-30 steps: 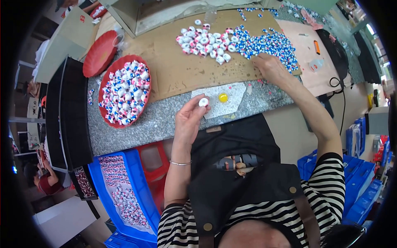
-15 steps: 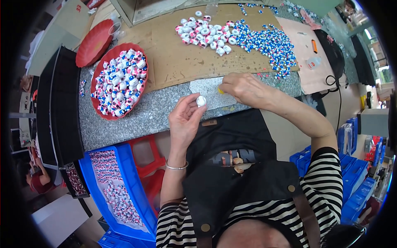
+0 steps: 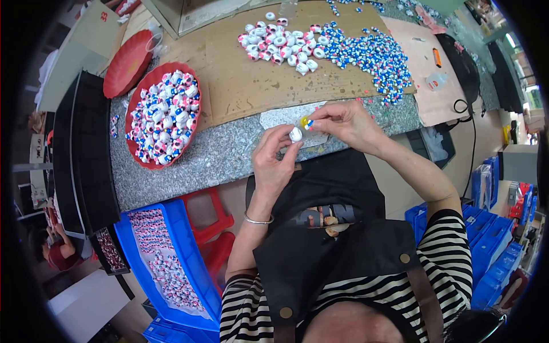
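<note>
I see a filled red bowl (image 3: 176,66) by the table's (image 3: 220,150) left edge, blue-and-white pieces (image 3: 369,57) heaped farther right. Near the front edge, the left hand (image 3: 274,160) pinches a white bead (image 3: 295,135); the right hand (image 3: 350,123) pinches a small blue-and-white bit (image 3: 309,124).

Looks steeply down from the wearer's head through a wide fisheye lens, upright and unmirrored. Faces the grey worktop (image 3: 223,146) beyond the black apron (image 3: 326,263). Sits fairly near the left hand (image 3: 276,157) and right hand (image 3: 350,123), bending edges toward the rim.
</note>
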